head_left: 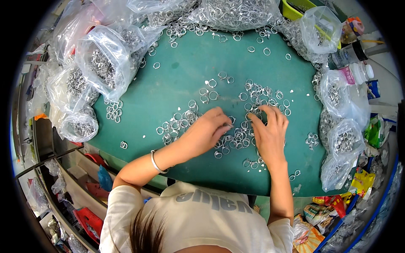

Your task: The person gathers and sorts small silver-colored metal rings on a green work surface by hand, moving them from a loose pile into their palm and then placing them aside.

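Many loose silver-coloured metal rings (pixel 241 139) lie in piles on a green table mat (pixel 185 63). My left hand (pixel 211 126) is over the middle of them, its fingers drawn together in a pinch and slightly blurred. A small silvery bit shows at its fingertips, too indistinct to name. To its right, my right hand (pixel 271 128) rests on another cluster of rings (pixel 258 92), its thumb and forefinger apart with rings around their tips. Between the left forearm and the far side lies one more heap of rings (pixel 177 122). A bangle (pixel 155 162) circles my left wrist.
Clear plastic bags full of rings stand along the left (pixel 103 63), the far edge (pixel 238 14) and the right (pixel 344 141). A yellow-green basket (pixel 292 10) sits at the far right, near a white bottle (pixel 358 74). Open drawers (pixel 71 185) are at lower left.
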{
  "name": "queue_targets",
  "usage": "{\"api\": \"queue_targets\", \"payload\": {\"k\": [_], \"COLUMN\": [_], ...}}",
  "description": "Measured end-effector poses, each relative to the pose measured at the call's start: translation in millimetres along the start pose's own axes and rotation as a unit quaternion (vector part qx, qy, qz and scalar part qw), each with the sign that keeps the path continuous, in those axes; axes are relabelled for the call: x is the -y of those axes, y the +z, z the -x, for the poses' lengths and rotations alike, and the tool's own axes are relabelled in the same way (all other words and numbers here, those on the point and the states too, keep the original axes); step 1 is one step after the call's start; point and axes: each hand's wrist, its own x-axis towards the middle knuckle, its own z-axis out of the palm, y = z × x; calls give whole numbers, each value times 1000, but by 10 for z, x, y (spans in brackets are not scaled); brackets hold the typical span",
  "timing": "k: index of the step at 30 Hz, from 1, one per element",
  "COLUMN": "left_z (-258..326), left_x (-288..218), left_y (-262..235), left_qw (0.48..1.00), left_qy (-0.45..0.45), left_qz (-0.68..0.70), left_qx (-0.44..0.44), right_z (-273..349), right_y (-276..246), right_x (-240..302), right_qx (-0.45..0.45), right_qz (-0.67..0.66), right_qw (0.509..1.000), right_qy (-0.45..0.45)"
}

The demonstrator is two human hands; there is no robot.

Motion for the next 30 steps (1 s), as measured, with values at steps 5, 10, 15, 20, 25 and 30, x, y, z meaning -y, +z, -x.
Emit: {"api": "queue_targets", "payload": {"k": [5, 10, 15, 20, 25, 30], "left_z": [-107, -202, -341, -304, -486, -857], "left_x": [-25, 77, -133, -105, -145, -77], "left_y": [-100, -171, 69, 251, 135, 329], "left_qw": [905, 812, 956, 727, 932, 995], "left_qy": [-235, -279, -138, -371, -231, 24], "left_qz": [354, 512, 245, 512, 242, -93], "left_qx": [33, 22, 80, 266, 138, -6], "right_z": [-60, 169, 364, 304, 351, 51], "right_y": [-63, -322, -353, -356, -331, -181], "right_x": [-9, 82, 224, 320, -151, -235], "right_qx": [7, 6, -5, -35, -91, -71], "right_qz": [-7, -136, -303, -317, -27, 28], "right_qw": [1000, 983, 936, 930, 974, 978], "right_qy": [8, 122, 179, 183, 207, 194]}}
